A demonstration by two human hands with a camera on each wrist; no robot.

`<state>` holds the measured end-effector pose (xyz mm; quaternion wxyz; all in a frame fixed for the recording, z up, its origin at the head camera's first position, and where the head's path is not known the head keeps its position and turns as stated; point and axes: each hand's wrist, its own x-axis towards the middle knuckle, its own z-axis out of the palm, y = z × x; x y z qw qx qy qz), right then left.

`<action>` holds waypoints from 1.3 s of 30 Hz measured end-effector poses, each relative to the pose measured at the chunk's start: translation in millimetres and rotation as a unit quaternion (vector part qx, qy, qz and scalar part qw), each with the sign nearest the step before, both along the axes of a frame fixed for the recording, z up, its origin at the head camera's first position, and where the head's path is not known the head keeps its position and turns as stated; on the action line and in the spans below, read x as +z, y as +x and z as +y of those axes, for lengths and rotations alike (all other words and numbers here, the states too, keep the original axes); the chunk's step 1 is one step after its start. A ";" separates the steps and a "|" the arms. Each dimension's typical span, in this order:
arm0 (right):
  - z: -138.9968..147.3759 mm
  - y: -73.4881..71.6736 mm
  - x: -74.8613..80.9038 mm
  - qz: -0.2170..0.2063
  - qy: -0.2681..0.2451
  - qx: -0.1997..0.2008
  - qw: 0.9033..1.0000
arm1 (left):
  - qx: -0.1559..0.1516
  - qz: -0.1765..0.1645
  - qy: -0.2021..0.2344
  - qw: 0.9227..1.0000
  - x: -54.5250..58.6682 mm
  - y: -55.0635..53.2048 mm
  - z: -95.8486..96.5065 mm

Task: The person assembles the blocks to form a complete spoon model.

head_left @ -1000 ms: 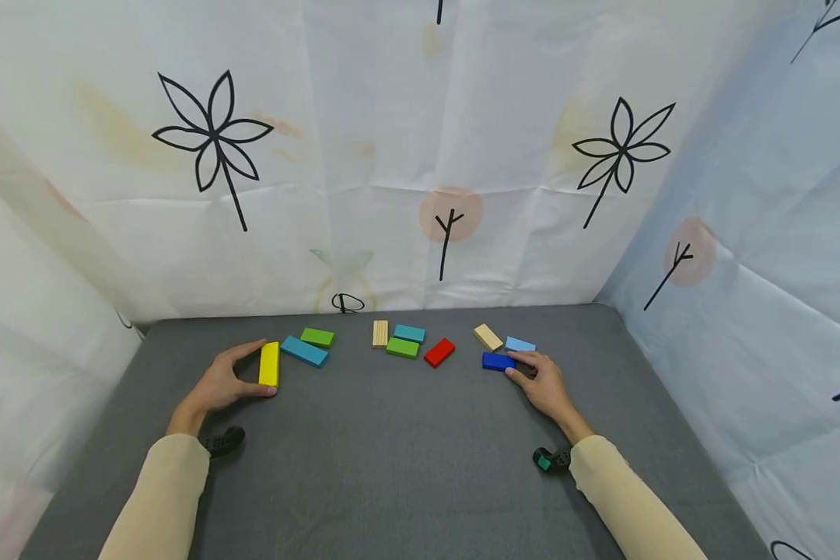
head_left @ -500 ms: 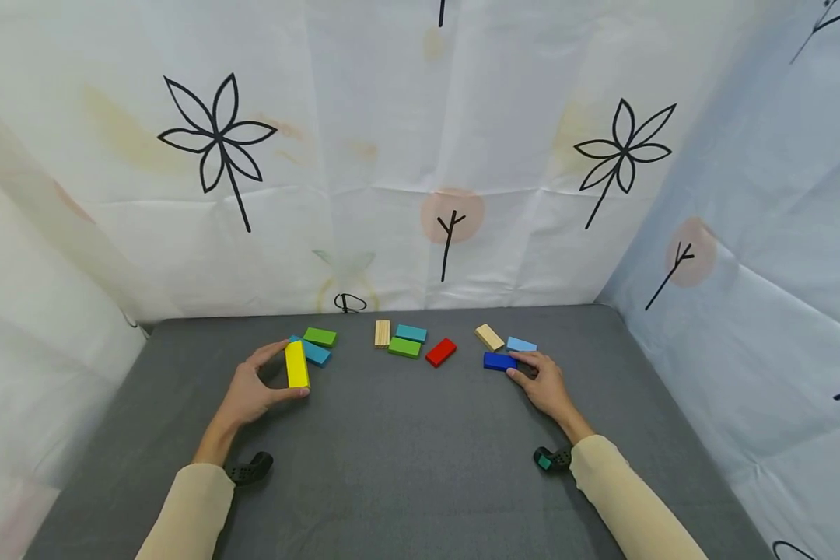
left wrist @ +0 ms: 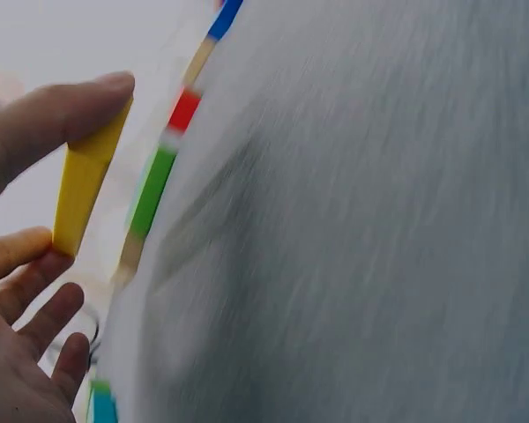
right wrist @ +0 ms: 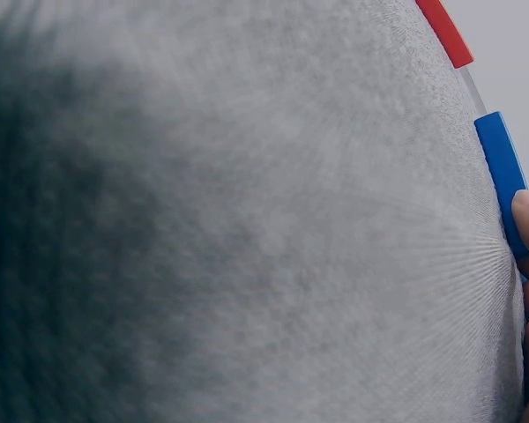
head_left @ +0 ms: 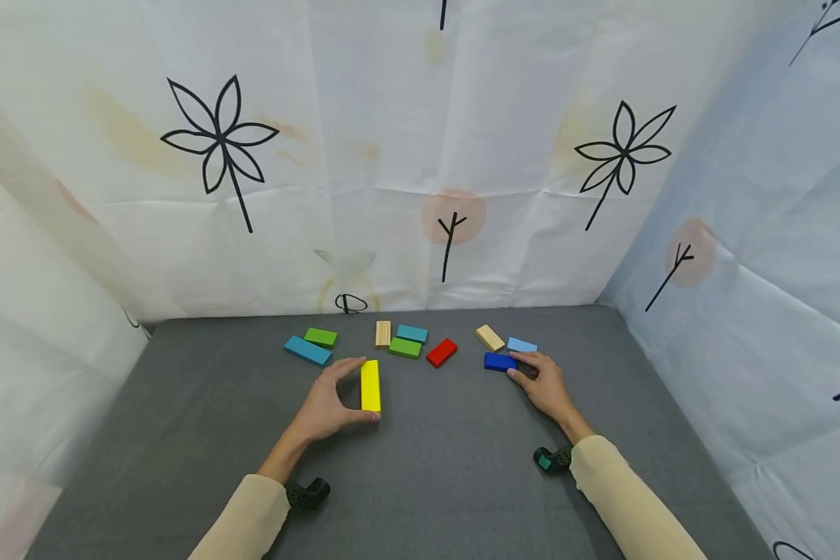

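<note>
My left hand (head_left: 327, 406) pinches a yellow block (head_left: 370, 386) by its two ends, between thumb and fingertips. In the left wrist view the yellow block (left wrist: 88, 185) hangs above the grey cloth, with the other fingers spread below it. On the right, my right hand (head_left: 544, 385) has thumb and fingers at the right end of a dark blue block (head_left: 500, 361) lying on the table. The right wrist view shows the thumb against the side of that blue block (right wrist: 502, 176); most of the hand is outside that view.
Left on the grey table (head_left: 420, 482) lie a blue block (head_left: 307, 351) and a green block (head_left: 320, 337). Midway sit a striped wooden block (head_left: 383, 334), a teal block (head_left: 411, 334), another green block (head_left: 405, 348) and a red block (head_left: 442, 352). A plain wooden block (head_left: 489, 337) and light blue block (head_left: 522, 344) lie behind the dark blue one.
My left hand has carried the yellow block rightward from the left end of the row and somewhat nearer to me, uncovering the blue block. My right hand stays at the dark blue block.
</note>
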<state>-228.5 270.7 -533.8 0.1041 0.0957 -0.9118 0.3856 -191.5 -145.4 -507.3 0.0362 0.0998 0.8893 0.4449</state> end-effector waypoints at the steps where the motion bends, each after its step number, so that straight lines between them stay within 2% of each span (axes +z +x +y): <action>1: 0.0 0.1 -0.3 -0.001 -0.002 0.000 1.000 | -0.004 -0.001 0.003 1.000 -0.4 0.5 6.1; 8: 0.4 0.6 -1.6 -0.002 -0.004 0.000 1.000 | -0.035 0.010 -0.004 0.999 -6.8 1.0 40.0; 15: 0.4 0.1 -2.2 0.003 0.006 -0.006 1.000 | -0.047 0.018 -0.031 0.998 -14.1 -1.5 58.1; 23: -0.8 -0.1 -2.4 -0.003 0.004 -0.007 1.000 | -0.043 0.024 -0.041 0.998 -17.4 -4.6 63.9; 31: -2.1 -0.5 -0.7 -0.004 0.005 -0.012 1.000 | -0.059 0.038 -0.052 0.996 -21.1 -6.2 65.5; 39: -1.2 -0.7 -2.9 0.011 0.000 -0.010 1.000 | -0.060 0.041 -0.062 0.995 -23.8 -5.8 67.4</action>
